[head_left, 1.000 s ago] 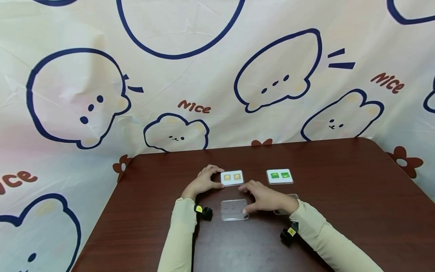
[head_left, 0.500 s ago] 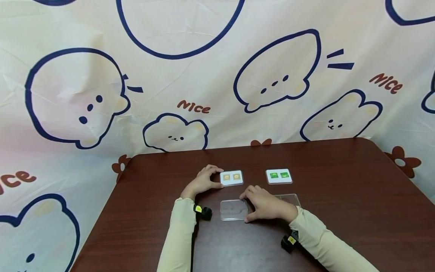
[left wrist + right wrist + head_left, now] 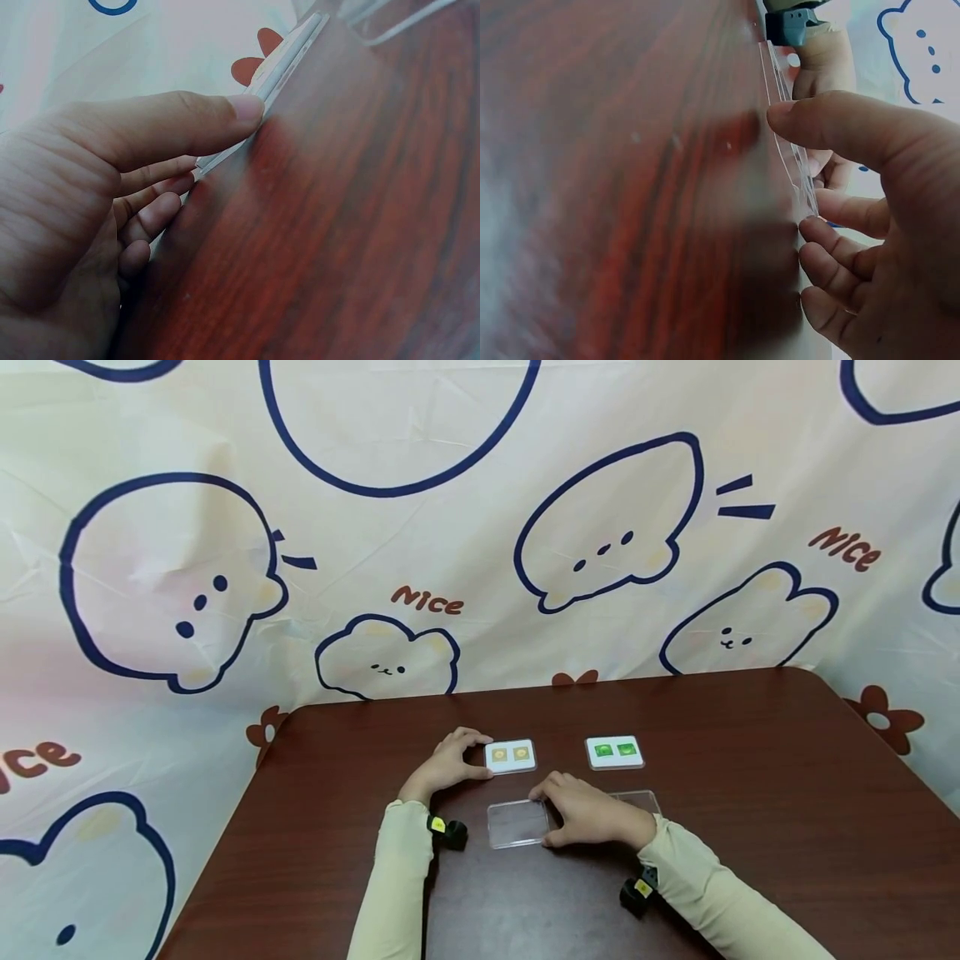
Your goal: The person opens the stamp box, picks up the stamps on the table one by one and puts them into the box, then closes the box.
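In the head view my left hand (image 3: 444,767) rests at the left side of a flat clear-cased card (image 3: 512,767) with two yellowish pictures on white. Thumb and a finger grip its near and far left corners; the left wrist view shows the thumb (image 3: 246,109) on its edge. My right hand (image 3: 588,810) pinches the right side of a flat, clear plastic lid (image 3: 517,824), which lies nearer to me. Seen from the right wrist, the lid (image 3: 781,124) stands edge-on between thumb and index finger, with the other fingers curled beside it.
A second cased card (image 3: 615,763) with two green pictures lies to the right on the brown table (image 3: 315,877). Another clear plastic piece (image 3: 641,798) is partly hidden behind my right hand. A patterned cloth (image 3: 480,527) hangs behind the table.
My right hand has shifted slightly right and taken hold of the clear lid at its right edge. That lid now sits slightly turned. My left hand keeps its place on the yellow-picture card.
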`<state>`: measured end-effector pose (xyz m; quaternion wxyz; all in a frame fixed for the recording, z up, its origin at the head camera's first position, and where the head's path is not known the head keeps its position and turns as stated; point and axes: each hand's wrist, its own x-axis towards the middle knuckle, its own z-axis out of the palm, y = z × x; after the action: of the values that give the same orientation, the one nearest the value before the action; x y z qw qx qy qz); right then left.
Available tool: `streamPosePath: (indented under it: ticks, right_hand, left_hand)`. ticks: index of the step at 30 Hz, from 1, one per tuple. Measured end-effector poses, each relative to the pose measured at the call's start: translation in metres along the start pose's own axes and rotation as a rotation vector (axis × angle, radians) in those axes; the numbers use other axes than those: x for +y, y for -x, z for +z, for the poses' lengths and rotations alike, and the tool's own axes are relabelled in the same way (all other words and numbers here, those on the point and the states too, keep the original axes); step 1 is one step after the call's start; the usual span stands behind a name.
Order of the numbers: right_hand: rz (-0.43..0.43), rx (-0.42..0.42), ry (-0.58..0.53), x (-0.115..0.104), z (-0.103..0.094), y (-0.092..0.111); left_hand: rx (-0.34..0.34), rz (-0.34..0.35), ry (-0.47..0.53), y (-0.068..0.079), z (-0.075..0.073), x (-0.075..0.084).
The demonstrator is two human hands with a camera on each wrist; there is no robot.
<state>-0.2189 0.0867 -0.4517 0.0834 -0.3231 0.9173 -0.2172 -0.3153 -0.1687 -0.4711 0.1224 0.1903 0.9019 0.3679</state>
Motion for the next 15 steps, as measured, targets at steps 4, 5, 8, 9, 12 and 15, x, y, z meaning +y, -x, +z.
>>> streamPosePath:
  ticks: [4, 5, 8, 9, 12, 15]
  right_hand:
    - [0.008, -0.023, -0.033, 0.003, -0.005, -0.003]
    - [0.01, -0.028, -0.042, 0.004, -0.006, -0.004]
    - [0.025, -0.044, -0.087, 0.007, -0.012, -0.008]
    - [0.035, -0.049, -0.101, 0.009, -0.013, -0.009]
    - [0.044, -0.043, -0.129, 0.014, -0.018, -0.016]
    - [0.063, -0.036, -0.131, 0.019, -0.025, -0.025]
  left_hand:
    - [0.002, 0.007, -0.004, 0.0, 0.0, -0.001]
    - [0.002, 0.008, -0.004, 0.0, 0.0, -0.001]
    - [-0.001, 0.01, 0.003, 0.001, -0.001, 0.0]
    - [-0.004, 0.008, 0.006, 0.002, -0.001, 0.0]
    - [-0.016, 0.003, 0.022, 0.003, -0.002, 0.001]
    - [-0.022, 0.003, 0.026, 0.003, -0.003, 0.002]
